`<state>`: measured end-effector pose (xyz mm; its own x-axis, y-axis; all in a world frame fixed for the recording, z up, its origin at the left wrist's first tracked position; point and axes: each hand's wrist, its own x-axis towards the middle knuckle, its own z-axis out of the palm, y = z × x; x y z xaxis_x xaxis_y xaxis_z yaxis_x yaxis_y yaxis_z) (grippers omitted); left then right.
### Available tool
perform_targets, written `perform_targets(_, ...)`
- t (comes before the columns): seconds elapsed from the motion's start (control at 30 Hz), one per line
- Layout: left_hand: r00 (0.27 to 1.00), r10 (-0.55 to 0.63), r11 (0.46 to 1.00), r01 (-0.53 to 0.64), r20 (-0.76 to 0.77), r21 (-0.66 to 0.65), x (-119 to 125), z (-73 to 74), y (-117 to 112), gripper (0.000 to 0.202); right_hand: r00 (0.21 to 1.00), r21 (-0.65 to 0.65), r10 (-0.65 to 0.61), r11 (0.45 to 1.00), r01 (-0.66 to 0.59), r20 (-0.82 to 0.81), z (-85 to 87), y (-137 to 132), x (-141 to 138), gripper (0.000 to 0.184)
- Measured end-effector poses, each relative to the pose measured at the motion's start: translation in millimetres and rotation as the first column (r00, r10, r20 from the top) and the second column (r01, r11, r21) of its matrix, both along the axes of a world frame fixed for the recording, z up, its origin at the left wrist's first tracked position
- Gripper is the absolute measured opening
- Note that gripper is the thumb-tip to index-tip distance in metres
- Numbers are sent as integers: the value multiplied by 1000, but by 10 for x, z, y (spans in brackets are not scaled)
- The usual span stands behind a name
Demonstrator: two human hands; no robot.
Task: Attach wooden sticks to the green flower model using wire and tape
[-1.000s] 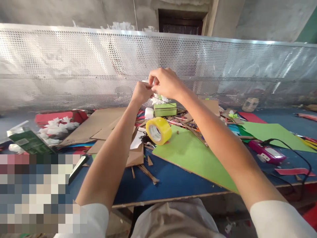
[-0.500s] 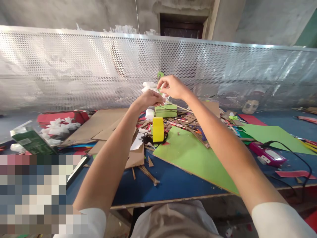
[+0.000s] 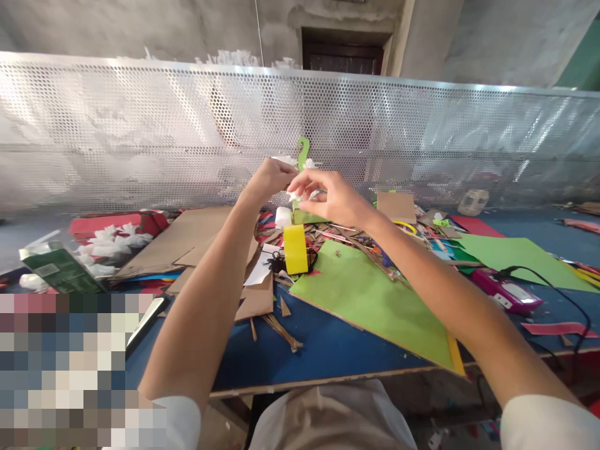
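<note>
My left hand [image 3: 270, 180] is raised above the table with its fingers pinched round a small white paper flower with a green paper stem [image 3: 302, 152] that sticks up above it. My right hand [image 3: 330, 199] is just to the right and a little lower, its fingertips closed on the white petals of the same flower. Below the hands a yellow tape roll [image 3: 295, 249] stands on edge next to a tangle of black thread. A small green box [image 3: 305, 217] lies behind it, mostly hidden by my right hand.
The blue table [image 3: 323, 340] holds a big green sheet [image 3: 375, 294], brown cardboard pieces [image 3: 187, 234], white paper flowers [image 3: 110, 240] on a red sheet, a green carton [image 3: 60, 269], a pink glue gun [image 3: 506, 290] with black cable and coloured scraps. A perforated metal screen [image 3: 140, 131] closes the far side.
Both hands have shifted as they work the flower: the right hand dropped lower and in front. The green stem now shows above them. The tape roll turned on edge earlier and stays there.
</note>
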<state>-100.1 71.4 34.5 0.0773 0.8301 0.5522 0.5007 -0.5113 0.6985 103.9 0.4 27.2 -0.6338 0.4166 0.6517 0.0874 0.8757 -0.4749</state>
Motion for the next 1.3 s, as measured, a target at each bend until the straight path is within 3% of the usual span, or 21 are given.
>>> perform_targets(0.13, 1000, -28, 1000, 28, -8, -11, 39, 72, -49, 16, 993, -195, 106, 974, -115, -57, -428, -90, -69, 21)
perform_targets(0.23, 999, -32, 999, 32, -12, 9, 64, 137, -76, 15, 982, -457, 108, 873, -169, -157, -712, 15, -175, 29)
perform_targets(0.33, 999, -25, 999, 26, -31, 34, 93, 202, -137, 15, 943, -620, 10, 751, -227, -333, -839, 200, -283, 34)
perform_targets(0.4, 999, -21, 998, 24, -41, 58, 116, 233, -186, 14, 908, -638, -45, 726, -257, -416, -855, 348, -333, 39)
perform_targets(0.5, 998, -34, 995, 39, -58, 92, 146, 256, -233, 14, 859, -588, -91, 764, -265, -504, -852, 598, -368, 42)
perform_targets(0.6, 997, -38, 994, 45, -69, 99, 160, 251, -230, 15, 821, -466, -91, 855, -225, -564, -837, 821, -354, 41)
perform_targets(0.7, 999, -27, 997, 30, -40, 70, 155, 225, -190, 16, 846, -298, -58, 947, -122, -530, -781, 934, -297, 35)
perform_targets(0.8, 999, -46, 999, 46, 11, 16, 127, 187, -140, 17, 896, -127, -64, 992, 9, -440, -702, 935, -222, 28)
perform_targets(0.9, 996, -78, 996, 80, 48, -44, 84, 147, -109, 19, 926, 10, -146, 987, 160, -348, -652, 889, -167, 20)
perform_targets(1.0, 994, -96, 991, 101, 54, -93, 55, 116, -102, 21, 932, 74, -156, 979, 189, -328, -633, 847, -154, 16)
perform_targets(1.3, 993, -52, 988, 66, 102, -136, 51, 7, 4, 27, 931, -26, -243, 969, 245, -274, -435, 728, -183, 28)
